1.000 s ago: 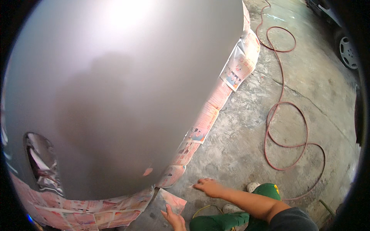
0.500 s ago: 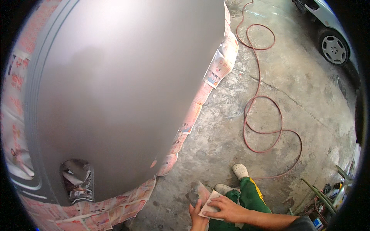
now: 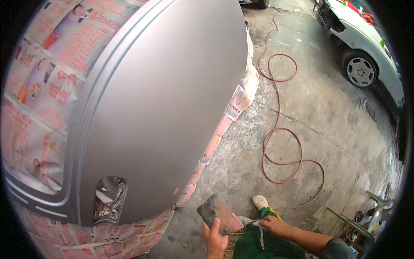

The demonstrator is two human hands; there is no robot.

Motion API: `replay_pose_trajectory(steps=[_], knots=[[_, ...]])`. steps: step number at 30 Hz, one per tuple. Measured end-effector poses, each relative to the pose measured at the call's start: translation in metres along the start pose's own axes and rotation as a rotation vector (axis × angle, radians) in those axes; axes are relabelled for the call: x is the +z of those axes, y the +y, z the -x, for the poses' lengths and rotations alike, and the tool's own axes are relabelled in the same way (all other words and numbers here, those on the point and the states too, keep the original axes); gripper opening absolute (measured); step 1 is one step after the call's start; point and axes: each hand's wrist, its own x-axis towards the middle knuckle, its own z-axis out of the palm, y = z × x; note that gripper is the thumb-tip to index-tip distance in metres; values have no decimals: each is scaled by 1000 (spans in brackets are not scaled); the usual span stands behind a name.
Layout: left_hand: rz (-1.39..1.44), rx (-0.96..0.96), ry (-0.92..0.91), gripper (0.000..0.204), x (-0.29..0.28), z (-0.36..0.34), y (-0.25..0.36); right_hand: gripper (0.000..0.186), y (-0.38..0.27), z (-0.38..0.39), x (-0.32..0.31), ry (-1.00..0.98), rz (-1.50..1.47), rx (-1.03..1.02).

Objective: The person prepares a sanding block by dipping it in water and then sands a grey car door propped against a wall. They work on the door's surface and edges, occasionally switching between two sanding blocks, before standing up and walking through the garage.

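Note:
My left hand (image 3: 214, 240), at the lower middle, is closed on a flat, glossy rectangular sheet (image 3: 221, 214), dark grey at one end and pinkish at the other. Its material is unclear. To its right, my right hand (image 3: 274, 225) has its fingers pinched together in front of the green trousers. A thin pale strip (image 3: 261, 238) hangs just below those fingers; whether they grip it, I cannot tell. On the left rises a large, smooth grey car body panel (image 3: 164, 108), apart from both hands. Printed paper (image 3: 125, 237) masks its edges, and crumpled shiny material fills its oval recess (image 3: 109, 199).
A red hose (image 3: 278, 101) lies in loops across the concrete floor (image 3: 336, 142). A white car (image 3: 364, 32) stands at the far right. Metal stand legs (image 3: 351, 221) and clutter fill the lower right. My pale clog (image 3: 259, 201) is on the floor near the hose's end.
My hands have separated: the right moved right and away from the sheet, which stays in the left. The white folded piece between them no longer shows. The view has shifted, showing more masking paper.

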Motion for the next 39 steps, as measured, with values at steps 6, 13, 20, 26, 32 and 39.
replay_pose_trajectory(steps=[6,13,20,26,32,39], knots=[[52,-255,-59,45,-30,48,18,45,-83,9,-93,245,-521,411],[260,-593,-272,33,-97,137,9,63,-234,8,-113,518,-879,92],[176,-329,-369,45,-134,214,50,68,-324,30,-58,474,-481,-80],[248,-248,-271,31,-217,223,57,70,-329,73,-31,230,-63,-221],[-77,42,-200,29,-206,259,106,72,-393,88,-69,548,168,-244],[-280,293,-264,45,-224,221,102,68,-430,62,-65,527,598,-485]])
